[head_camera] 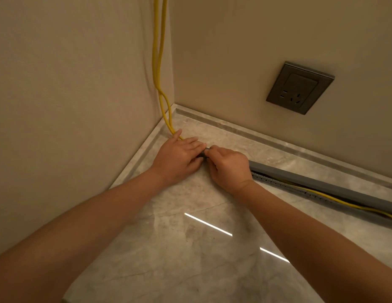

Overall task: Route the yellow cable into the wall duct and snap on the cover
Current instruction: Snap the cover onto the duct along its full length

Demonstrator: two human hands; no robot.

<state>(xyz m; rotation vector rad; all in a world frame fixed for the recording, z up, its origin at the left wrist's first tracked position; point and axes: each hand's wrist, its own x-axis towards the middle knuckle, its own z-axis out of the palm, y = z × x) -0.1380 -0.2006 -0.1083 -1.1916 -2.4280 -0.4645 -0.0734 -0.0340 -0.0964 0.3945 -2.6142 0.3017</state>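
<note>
A doubled yellow cable point(158, 62) hangs down the wall corner to the marble surface and passes under my left hand point(178, 155). A grey slotted duct point(278, 182) lies on the surface, running from my hands to the right edge, with the yellow cable lying inside its open channel. A grey cover strip point(311, 179) sits tilted along the duct's far side. My left hand presses flat over the cable at the duct's end. My right hand point(229, 168) pinches that end of the duct or cover; the fingertips hide which.
Two beige walls meet in a corner at the back left. A dark grey wall socket point(300, 87) sits on the right wall. A low marble upstand point(278, 142) runs along both walls. The glossy marble surface point(190, 248) extends toward me.
</note>
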